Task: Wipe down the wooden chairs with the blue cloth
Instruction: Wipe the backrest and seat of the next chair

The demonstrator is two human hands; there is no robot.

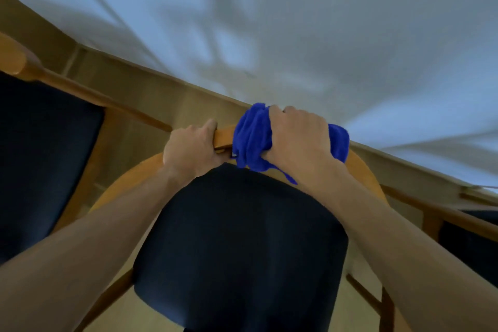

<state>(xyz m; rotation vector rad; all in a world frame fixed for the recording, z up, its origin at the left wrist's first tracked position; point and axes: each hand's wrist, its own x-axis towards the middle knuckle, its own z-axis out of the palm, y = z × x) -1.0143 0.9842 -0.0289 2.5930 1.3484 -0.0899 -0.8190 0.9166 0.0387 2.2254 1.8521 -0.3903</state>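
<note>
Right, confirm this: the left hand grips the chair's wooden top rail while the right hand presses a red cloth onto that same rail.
One thing is wrong: the cloth is blue, not red, as the head view shows. The rest stands: the left hand grips the chair's wooden top rail, while the right hand presses the cloth onto that same rail.
</note>
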